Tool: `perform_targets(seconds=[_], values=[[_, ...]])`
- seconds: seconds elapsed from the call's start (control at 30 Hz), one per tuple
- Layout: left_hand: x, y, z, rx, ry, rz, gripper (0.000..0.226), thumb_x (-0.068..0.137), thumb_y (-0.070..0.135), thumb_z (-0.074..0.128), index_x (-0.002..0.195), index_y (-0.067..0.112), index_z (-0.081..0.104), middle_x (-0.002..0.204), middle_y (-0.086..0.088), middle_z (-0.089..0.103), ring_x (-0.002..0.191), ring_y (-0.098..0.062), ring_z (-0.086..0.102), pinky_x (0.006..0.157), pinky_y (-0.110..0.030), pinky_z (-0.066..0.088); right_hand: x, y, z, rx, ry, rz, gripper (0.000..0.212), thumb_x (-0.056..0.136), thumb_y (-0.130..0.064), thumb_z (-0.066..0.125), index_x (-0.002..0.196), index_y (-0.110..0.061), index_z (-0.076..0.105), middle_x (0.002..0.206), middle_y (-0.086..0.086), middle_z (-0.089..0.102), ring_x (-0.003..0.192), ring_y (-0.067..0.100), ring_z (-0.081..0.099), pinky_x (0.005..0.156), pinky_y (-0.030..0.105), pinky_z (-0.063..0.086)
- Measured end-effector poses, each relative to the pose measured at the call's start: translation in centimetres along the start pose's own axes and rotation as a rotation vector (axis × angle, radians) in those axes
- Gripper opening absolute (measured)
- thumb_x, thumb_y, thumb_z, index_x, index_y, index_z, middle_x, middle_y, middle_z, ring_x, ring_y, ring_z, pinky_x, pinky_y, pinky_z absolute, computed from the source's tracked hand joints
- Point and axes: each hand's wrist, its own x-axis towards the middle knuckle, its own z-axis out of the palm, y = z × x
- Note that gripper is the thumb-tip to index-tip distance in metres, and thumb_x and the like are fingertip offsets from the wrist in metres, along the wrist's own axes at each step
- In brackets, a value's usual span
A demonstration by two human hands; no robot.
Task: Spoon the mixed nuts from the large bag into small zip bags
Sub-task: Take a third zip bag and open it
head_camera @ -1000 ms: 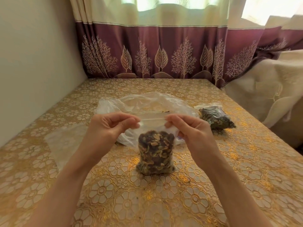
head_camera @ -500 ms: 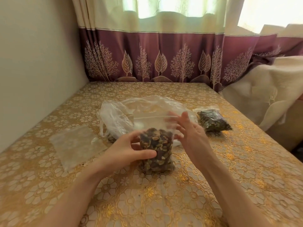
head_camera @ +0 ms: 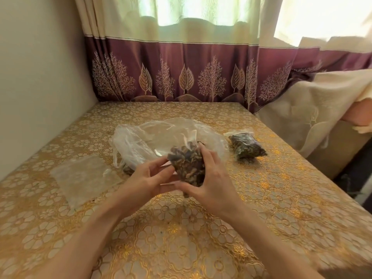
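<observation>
With its strip no longer pinched at both ends as it was a second ago, the filled zip bag (head_camera: 188,165) now sits lifted off the desk (head_camera: 281,198), tilted and cupped between both hands. Fingers (head_camera: 155,165) of the left hand (head_camera: 149,178) curl against its near-left side, while the right hand (head_camera: 209,178) wraps it from the right and below. That shift suggests this portion is done and bound for the side; whether the strip is fully closed cannot be told. Just behind lies the large bag (head_camera: 161,137), slack and open, a few nuts showing at its near edge. A second filled bag (head_camera: 246,147) rests to the right, well short of the desk's right edge. An empty bag (head_camera: 84,176) lies flat on the left. Open cloth nearest the person leaves room to set down.
</observation>
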Motion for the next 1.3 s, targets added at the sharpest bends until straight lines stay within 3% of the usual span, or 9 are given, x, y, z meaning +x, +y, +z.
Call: perform_targets(seconds=[0.23,0.5,0.67,0.8,0.9,1.0,1.13,1.23,1.3], values=[[0.1,0.0,0.2,0.463,0.197,0.231,0.033,0.081,0.025,0.057,0.114,0.02,0.06,0.094,0.006,0.073,0.082,-0.014,0.069,0.065,-0.021,0.056,0.2,2.8,-2.7,0.041,0.342,0.11,0.082,0.075,-0.036,0.076,0.143,-0.016,0.034,0.113,-0.009,0.048,0.103,0.007,0.048,0.083,0.015,0.04],[0.4,0.1,-2.1,0.978,0.55,0.493,0.028,0.088,0.006,0.057,0.112,0.019,0.059,0.098,0.0,0.063,0.082,-0.004,0.059,0.071,-0.014,0.05,0.9,9.0,-4.9,-0.365,0.356,0.489,0.074,0.082,-0.043,0.067,0.142,-0.015,0.032,0.13,0.017,0.047,0.119,0.033,0.041,0.097,0.047,0.039],[0.4,-0.2,-6.5,1.272,0.848,0.056,0.041,0.094,0.024,0.05,0.133,0.014,0.045,0.131,-0.009,0.051,0.124,-0.027,0.041,0.102,-0.049,0.035,0.9,9.7,-4.5,-0.47,0.299,0.545,0.074,0.086,-0.051,0.057,0.145,-0.017,0.029,0.136,0.019,0.042,0.122,0.036,0.04,0.098,0.047,0.038],[-0.2,-0.6,-8.8,1.416,0.758,-0.44,0.068,0.093,0.056,0.036,0.146,0.016,0.025,0.153,-0.009,0.026,0.141,-0.029,0.02,0.11,-0.058,0.021,0.8,9.4,-4.5,-0.509,0.246,0.567,0.077,0.088,-0.057,0.049,0.148,-0.018,0.02,0.146,0.016,0.034,0.133,0.034,0.032,0.107,0.049,0.027],[-0.4,-0.9,-9.1,1.433,0.721,-0.571,0.08,0.084,0.074,0.03,0.137,0.016,0.041,0.142,-0.009,0.044,0.13,-0.031,0.039,0.103,-0.053,0.03,0.9,8.1,-4.2,-0.509,0.31,0.446,0.074,0.09,-0.051,0.05,0.147,-0.012,0.023,0.149,0.017,0.031,0.138,0.033,0.027,0.112,0.049,0.019],[-0.8,-0.8,-9.3,1.373,0.785,-0.4,0.047,0.088,0.063,0.044,0.111,0.024,0.059,0.115,-0.003,0.062,0.104,-0.029,0.056,0.093,-0.045,0.042,1.8,5.9,-3.6,-0.342,0.427,0.197,0.054,0.091,-0.029,0.057,0.136,-0.002,0.042,0.138,0.019,0.045,0.131,0.032,0.038,0.109,0.041,0.027],[-0.7,-0.5,-9.0,1.14,1.0,-0.023,0.027,0.098,0.027,0.047,0.116,0.014,0.062,0.085,-0.001,0.066,0.054,-0.016,0.052,0.048,-0.023,0.039,3.5,2.6,-2.0,-0.028,0.43,0.053,0.031,0.092,-0.013,0.056,0.121,-0.002,0.055,0.114,0.011,0.058,0.1,0.017,0.057,0.089,0.023,0.047],[-0.5,0.7,-7.9,0.659,1.106,0.349,0.018,0.097,0.019,0.049,0.106,0.018,0.063,0.093,0.006,0.066,0.08,-0.018,0.065,0.064,-0.022,0.05,4.6,0.7,-0.5,0.16,0.357,0.031,0.021,0.092,-0.009,0.056,0.113,-0.004,0.06,0.095,0.002,0.061,0.078,0.003,0.06,0.071,0.013,0.052],[-0.6,1.9,-7.1,0.185,0.959,0.465,0.016,0.096,0.014,0.05,0.098,0.016,0.065,0.09,0.0,0.069,0.089,-0.02,0.067,0.077,-0.03,0.056,5.2,-0.2,0.4,0.369,0.235,0.092,0.016,0.093,-0.01,0.055,0.108,-0.011,0.06,0.091,0.001,0.065,0.08,0.013,0.066,0.073,0.022,0.056]])
